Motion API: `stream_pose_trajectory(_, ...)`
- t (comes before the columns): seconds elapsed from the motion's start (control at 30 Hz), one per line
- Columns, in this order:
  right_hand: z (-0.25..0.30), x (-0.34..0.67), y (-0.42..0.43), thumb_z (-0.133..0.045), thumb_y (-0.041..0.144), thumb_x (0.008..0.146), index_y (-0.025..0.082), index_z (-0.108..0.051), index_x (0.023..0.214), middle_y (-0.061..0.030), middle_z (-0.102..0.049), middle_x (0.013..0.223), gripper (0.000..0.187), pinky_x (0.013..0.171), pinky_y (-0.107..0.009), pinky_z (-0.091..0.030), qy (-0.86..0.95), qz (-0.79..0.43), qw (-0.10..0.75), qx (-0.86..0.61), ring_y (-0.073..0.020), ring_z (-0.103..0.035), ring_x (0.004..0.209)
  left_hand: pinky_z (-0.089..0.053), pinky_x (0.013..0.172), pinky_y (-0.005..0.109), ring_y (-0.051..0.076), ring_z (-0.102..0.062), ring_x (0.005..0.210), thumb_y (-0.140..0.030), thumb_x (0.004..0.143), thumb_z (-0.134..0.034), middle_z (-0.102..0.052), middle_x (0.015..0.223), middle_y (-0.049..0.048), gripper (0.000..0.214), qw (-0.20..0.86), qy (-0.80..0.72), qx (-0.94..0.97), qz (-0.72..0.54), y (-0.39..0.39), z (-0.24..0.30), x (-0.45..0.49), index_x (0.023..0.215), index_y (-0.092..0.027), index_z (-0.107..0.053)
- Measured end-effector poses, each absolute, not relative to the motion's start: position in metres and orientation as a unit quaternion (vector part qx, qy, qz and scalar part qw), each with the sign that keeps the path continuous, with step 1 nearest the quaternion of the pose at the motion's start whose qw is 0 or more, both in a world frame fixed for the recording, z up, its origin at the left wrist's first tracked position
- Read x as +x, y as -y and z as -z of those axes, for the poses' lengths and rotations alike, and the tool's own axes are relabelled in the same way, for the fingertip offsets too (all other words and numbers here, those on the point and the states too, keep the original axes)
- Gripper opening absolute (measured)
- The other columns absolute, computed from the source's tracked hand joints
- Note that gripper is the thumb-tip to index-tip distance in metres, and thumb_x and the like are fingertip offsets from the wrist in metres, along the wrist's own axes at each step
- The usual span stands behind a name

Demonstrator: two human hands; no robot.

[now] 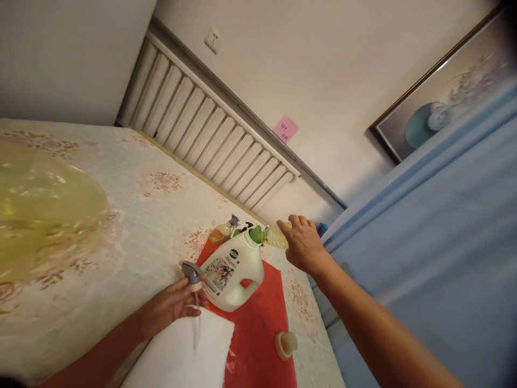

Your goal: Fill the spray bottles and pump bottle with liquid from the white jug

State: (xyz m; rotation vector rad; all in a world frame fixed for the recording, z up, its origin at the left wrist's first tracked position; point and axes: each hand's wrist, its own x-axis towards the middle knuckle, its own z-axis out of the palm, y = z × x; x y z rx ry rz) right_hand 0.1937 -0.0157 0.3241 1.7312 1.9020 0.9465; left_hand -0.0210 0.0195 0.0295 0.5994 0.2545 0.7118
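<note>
Between the fingers of my left hand (180, 302) is a grey trigger spray head (193, 274), its thin clear tube hanging down. My right hand (304, 243) is closed around a clear, yellowish ridged bottle (277, 237). That bottle's neck meets the mouth of a large white detergent jug (236, 275), where a green spout insert (256, 234) shows. Whether liquid is flowing cannot be made out. The jug has a printed label and a side handle, and stands on a red sheet (258, 334). A spray bottle of orange-tinted liquid (219, 235) is partly hidden behind it.
A pale round cap (285, 345) lies on the red sheet, near a white sheet (186, 350). Left on the floral tablecloth (157, 231) sits a big translucent yellow bag-like object (52, 210). A radiator (210, 124) and blue curtain (424, 258) border the table.
</note>
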Motion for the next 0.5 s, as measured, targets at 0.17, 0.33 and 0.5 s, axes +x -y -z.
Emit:
stream_pose_trajectory(0.17,-0.3237,0.1941,0.0154,-0.057,0.009,0.067,0.023,-0.05,0.132,-0.0157,-0.049,0.126,0.066,0.088,-0.041,-0.032,-0.678,-0.338,0.201,0.621,-0.0312,-0.044,0.11,-0.054,0.075,0.033,0.024,-0.068,0.091,-0.036,0.079,-0.074,-0.07,0.094,0.0088,0.043,0.886,-0.127,0.286,-0.343,-0.0195,-0.0284,-0.0205,0.119,-0.023,-0.064)
stream_pose_trajectory(0.33,-0.3219,0.1952,0.0153,-0.058,0.009,0.068,0.023,-0.049,0.132,-0.0161,-0.049,0.128,0.066,0.089,-0.041,-0.031,-0.679,-0.335,0.199,0.622,-0.0315,-0.043,0.112,-0.053,0.076,0.033,0.024,-0.067,0.092,-0.034,0.081,-0.073,-0.07,0.093,0.0082,0.039,0.888,-0.123,0.286,-0.339,-0.0188,-0.0293,-0.0211,0.118,-0.022,-0.065)
stream_pose_trajectory(0.5,-0.3195,0.1961,0.0159,-0.057,0.01,0.069,0.023,-0.05,0.133,-0.0162,-0.05,0.126,0.066,0.089,-0.041,-0.032,-0.676,-0.336,0.195,0.626,-0.0315,-0.044,0.111,-0.053,0.074,0.033,0.024,-0.068,0.091,-0.036,0.079,-0.074,-0.07,0.092,0.0076,0.042,0.888,-0.125,0.28,-0.343,-0.0217,-0.0221,-0.0178,0.117,-0.023,-0.065)
